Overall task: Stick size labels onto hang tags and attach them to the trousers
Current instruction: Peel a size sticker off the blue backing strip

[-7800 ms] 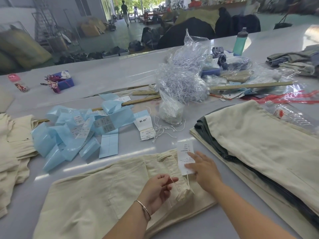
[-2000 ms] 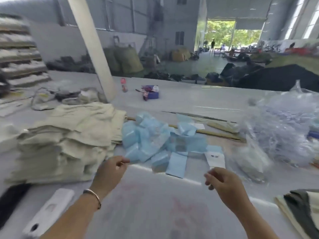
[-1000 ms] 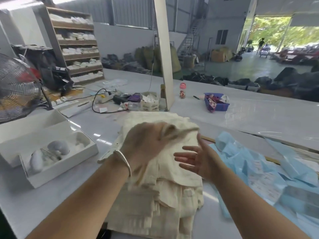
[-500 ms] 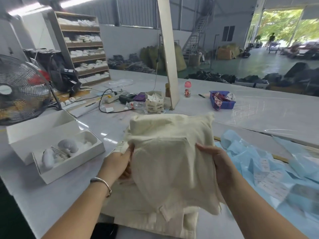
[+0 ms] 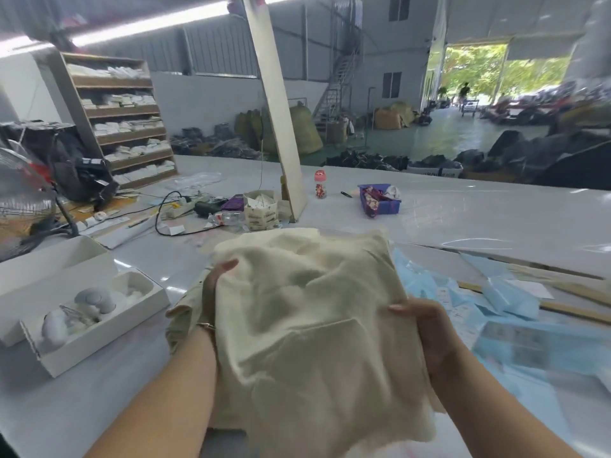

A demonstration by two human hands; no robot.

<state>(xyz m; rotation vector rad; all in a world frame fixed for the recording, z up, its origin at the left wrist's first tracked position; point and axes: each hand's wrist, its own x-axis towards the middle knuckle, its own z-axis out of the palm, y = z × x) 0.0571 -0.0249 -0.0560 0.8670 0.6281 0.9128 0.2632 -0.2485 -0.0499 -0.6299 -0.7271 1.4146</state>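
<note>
Trousers (image 5: 317, 325), folded and cream-coloured, are held up above the table (image 5: 496, 223) between both hands; the left hand (image 5: 215, 289) grips their left edge, fingers (image 5: 228, 264) curled over the cloth; the right hand (image 5: 426, 328) grasps their right edge; blue label sheets (image 5: 515, 338) lie right of the trousers; an open white box (image 5: 82, 312) sits to their left.

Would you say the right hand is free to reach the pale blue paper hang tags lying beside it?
Probably not yet: the right hand grips the folded cream trousers, as does the left hand. The pale blue paper hang tags lie unobstructed just to its right.
</note>
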